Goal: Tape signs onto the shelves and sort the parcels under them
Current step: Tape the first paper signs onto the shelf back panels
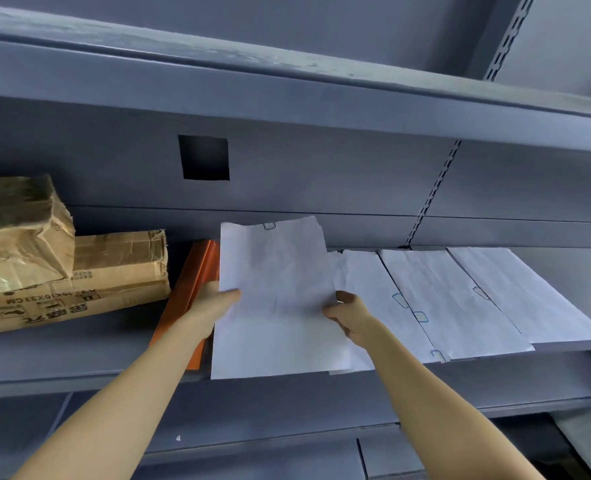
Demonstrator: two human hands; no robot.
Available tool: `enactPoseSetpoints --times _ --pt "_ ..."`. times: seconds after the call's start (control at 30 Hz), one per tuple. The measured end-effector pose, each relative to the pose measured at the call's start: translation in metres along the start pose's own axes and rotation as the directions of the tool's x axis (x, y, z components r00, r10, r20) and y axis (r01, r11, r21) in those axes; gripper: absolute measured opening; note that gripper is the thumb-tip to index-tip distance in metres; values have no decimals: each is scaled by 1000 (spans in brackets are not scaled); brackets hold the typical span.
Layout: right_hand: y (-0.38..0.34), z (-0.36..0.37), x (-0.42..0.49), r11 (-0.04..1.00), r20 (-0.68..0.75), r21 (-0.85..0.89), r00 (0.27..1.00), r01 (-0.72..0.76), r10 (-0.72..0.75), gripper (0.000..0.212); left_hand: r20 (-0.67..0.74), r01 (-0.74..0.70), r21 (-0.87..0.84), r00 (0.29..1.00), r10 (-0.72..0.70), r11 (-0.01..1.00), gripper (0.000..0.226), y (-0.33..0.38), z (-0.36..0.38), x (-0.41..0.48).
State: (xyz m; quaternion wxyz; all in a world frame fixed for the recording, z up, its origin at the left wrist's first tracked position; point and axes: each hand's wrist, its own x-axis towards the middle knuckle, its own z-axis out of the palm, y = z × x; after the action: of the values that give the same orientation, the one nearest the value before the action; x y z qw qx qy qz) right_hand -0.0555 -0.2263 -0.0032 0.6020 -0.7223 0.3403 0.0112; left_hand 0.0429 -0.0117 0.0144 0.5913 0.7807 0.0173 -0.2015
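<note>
Paper sheet (273,292), thin, white, creased, is pinched at either side by left hand (213,304) and right hand (348,315).

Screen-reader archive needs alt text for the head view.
The left hand and right hand hold a white paper sheet above a grey shelf. Cardboard parcels and an orange box sit left of it; more sheets lie to its right.

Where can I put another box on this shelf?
Bare shelf lies in front of the cardboard parcels, left of the orange box. The right side is crowded: white papers cover it, and the left hand and right hand hold a sheet in the middle.
</note>
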Motion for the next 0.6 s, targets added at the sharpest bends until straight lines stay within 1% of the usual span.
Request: enactPoseSetpoints --times 0.07,0.1,0.13,0.17,0.23,0.3,0.37,0.47,0.6 --pt "1 -10 0 998 -66 -49 998 -27 24 19 -3 -38 73 999 38 997 24 0 8 4" --pt "2 -12 1 995 -105 -91 994 -40 30 22 -11 -55 86 998 56 995 24 -1 7 6" --pt "5 -18 2 985 -163 -165 986 -49 22 27 -8 -71 99 997 73 992 24 -1 9 8" --pt "8 -27 1 957 -221 -286 975 -59 -6 32 -6 -83 116 996 84 990 24 -1 12 9" --pt "19 -44 -1 836 -290 -542 953 -86 -89 39 -4 -97 144 995 98 985 23 0 17 12" --pt "33 -58 -4 735 -308 -667 943 -120 -126 41 -3 -97 158 995 98 983 23 1 21 14" --pt "43 -67 -6 674 -333 -722 932 -157 -140 37 -1 -96 169 995 98 981 26 0 22 16" --pt "50 -72 -9 630 -358 -750 925 -201 -131 35 -5 -90 176 996 92 980 29 0 23 17" --pt "52 -65 -11 599 -320 -781 937 -177 -142 38 -20 -80 162 996 84 983 31 0 24 18"
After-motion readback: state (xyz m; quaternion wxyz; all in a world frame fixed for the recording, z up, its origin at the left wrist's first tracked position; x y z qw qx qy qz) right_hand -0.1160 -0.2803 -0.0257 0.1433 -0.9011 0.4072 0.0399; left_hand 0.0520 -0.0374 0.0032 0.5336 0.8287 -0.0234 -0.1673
